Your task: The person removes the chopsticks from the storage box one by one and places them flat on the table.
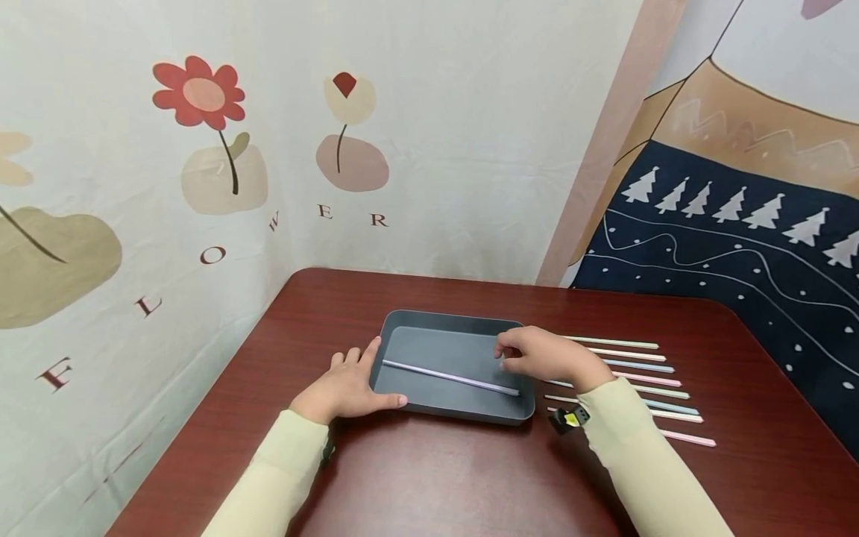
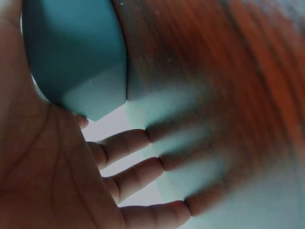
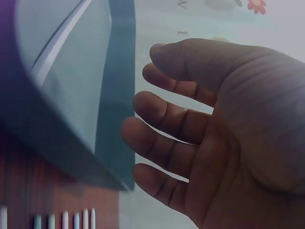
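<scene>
A grey rectangular tray lies on the table, with one thin pale purple straw-like stick resting slantwise inside it. My left hand is at the tray's left end, fingers spread and thumb along the near rim. In the left wrist view the tray's corner sits beside the palm. Over the tray's right end hovers my right hand, its fingers loosely bent. The right wrist view shows nothing between those fingers, and the stick lies apart from them.
Several similar pastel sticks lie roughly parallel on the reddish-brown table right of the tray, partly hidden by my right hand and forearm. A pale flower-printed cloth hangs behind the table; a dark tree-patterned one hangs at right.
</scene>
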Available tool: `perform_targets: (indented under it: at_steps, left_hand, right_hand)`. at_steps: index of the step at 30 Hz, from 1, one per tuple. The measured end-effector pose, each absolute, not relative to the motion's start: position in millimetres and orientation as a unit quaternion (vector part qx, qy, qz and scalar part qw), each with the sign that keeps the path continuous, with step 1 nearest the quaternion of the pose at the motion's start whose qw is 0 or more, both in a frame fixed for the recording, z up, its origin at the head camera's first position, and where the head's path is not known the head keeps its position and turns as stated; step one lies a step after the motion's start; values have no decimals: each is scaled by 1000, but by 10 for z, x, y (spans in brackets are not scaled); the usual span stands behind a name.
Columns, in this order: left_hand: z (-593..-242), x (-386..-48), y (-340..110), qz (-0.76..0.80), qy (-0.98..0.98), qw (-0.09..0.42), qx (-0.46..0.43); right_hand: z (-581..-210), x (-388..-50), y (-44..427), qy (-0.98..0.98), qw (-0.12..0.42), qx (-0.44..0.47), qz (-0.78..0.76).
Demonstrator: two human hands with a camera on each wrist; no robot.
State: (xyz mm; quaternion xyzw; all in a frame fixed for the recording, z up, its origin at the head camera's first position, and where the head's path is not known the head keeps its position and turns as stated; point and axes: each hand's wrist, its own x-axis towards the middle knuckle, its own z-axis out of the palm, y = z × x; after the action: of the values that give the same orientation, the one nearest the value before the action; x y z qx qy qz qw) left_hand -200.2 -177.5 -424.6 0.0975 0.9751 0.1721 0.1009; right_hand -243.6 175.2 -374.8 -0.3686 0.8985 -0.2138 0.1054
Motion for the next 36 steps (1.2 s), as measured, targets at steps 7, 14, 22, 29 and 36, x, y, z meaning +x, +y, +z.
perform_targets:
  at_steps: [7,14,22,29,36]
  left_hand:
    - [-4236,-2019,-1775,171,975,102,96]
    - [-4233,-1995,-1797,181,973,104,93]
    - [-4239,-2009,-1788,176,974,92,106]
    - [-4245,-2011,-1782,177,974,93,107]
    - [-4250,-2005,-1777,176,974,95,104]
  right_hand:
    - [-3750,-2610,1479,893,140,-378,-200]
    - [-3790,-2794,1285,891,169,-371,-198]
    - [-3938,-2897,1213,871,214,-383,-220]
    - [-4054,-2893,1131,867,248,-374,-217]
    - [-4111,-2856,1046,869,239,-384,-198]
